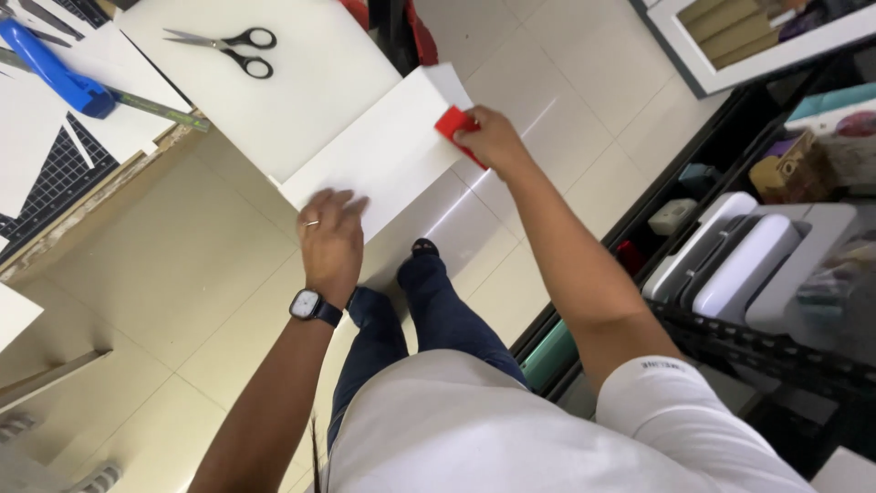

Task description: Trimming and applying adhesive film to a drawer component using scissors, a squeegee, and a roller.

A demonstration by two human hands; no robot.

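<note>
The person stands at the table edge, looking down over a white board that juts off the table's corner over the tiled floor. Their left hand lies flat, fingers spread and palm down, on the board's near edge at about seven o'clock from the board's middle; it grips nothing, only presses, and there is a ring on one finger and a dark wristwatch on the wrist. The right hand sits at the board's far right corner, around two o'clock, with the fingers curled closed on a small red scraper whose flat blade touches the board's surface. A larger white sheet lies under the board on the table, and on it, up at eleven o'clock, rest black-handled scissors, their blades slightly parted. Further left, at ten o'clock, a blue tool lies across a metal ruler, with a dark gridded cutting mat beneath white offcuts. Off at three o'clock a black wire rack holds white and grey boxes
</note>
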